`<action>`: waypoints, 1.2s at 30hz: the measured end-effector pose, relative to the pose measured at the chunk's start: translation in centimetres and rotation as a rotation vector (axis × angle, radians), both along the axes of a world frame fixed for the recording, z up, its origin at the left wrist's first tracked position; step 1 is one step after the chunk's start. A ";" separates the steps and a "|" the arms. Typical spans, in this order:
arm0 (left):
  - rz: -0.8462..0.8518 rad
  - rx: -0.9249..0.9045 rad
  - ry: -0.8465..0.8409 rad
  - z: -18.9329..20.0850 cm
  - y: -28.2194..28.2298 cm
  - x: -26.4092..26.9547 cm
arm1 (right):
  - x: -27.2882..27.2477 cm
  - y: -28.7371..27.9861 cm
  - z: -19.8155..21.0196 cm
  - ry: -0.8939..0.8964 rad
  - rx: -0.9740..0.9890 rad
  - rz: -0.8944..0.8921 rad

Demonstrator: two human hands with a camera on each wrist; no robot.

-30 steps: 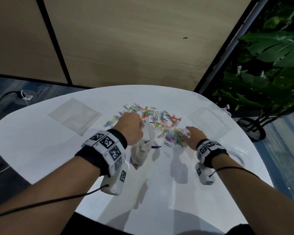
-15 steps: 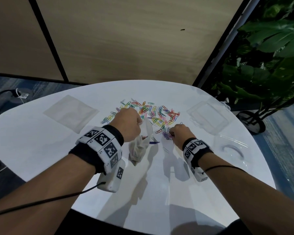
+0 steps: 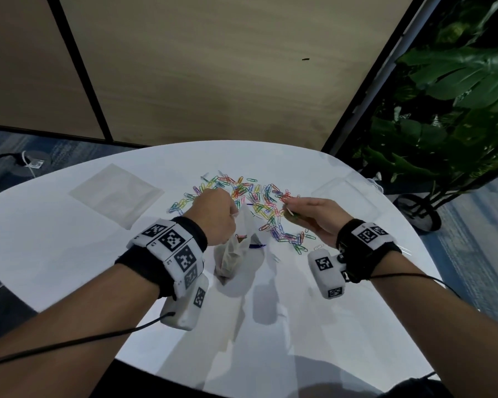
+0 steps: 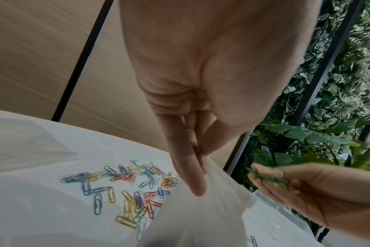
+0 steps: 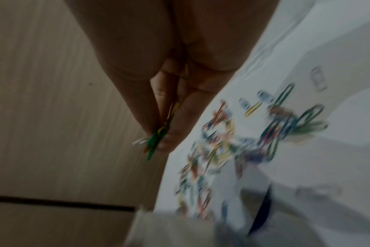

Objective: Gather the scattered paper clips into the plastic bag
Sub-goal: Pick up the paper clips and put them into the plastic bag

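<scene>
Coloured paper clips lie scattered across the middle of the white table; they show too in the left wrist view and, blurred, in the right wrist view. My left hand pinches the top edge of a clear plastic bag and holds it up off the table; a few clips lie inside. Thumb and fingers pinch the bag at its rim. My right hand is raised just right of the bag's mouth, pinching a small bunch of clips, mostly green.
A flat clear bag lies at the table's left. A clear plastic box sits at the right, with another clear piece near the right edge. A potted plant stands beyond the table's right side. A wood-panel wall is behind.
My right hand closed on clips in the pile, then lifted off the table and turned palm inward beside the bag. The left hand kept holding the bag up.
</scene>
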State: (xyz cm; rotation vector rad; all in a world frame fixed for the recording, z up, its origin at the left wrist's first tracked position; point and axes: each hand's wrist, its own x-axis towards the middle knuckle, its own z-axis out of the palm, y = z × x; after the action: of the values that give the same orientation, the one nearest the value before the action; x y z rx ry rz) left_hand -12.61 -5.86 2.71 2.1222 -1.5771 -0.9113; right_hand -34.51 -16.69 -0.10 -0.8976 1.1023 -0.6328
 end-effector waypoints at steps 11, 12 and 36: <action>0.104 0.010 0.266 -0.1 0.4 0.0 | 7.1 6.8 -1.0 0.533 -0.855 0.296; 0.107 0.002 0.274 -0.1 0.4 0.1 | 7.3 6.9 -1.0 0.583 -0.905 0.365; 0.140 -0.035 0.101 -1.0 1.2 4.1 | 1.1 -0.4 -8.8 1.113 -0.443 0.426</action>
State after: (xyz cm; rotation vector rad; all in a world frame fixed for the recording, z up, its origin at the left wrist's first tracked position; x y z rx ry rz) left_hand -8.50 -4.63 1.69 2.0981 -1.3671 -0.9213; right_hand -33.44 -17.06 -8.91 -1.9246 1.6849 0.0523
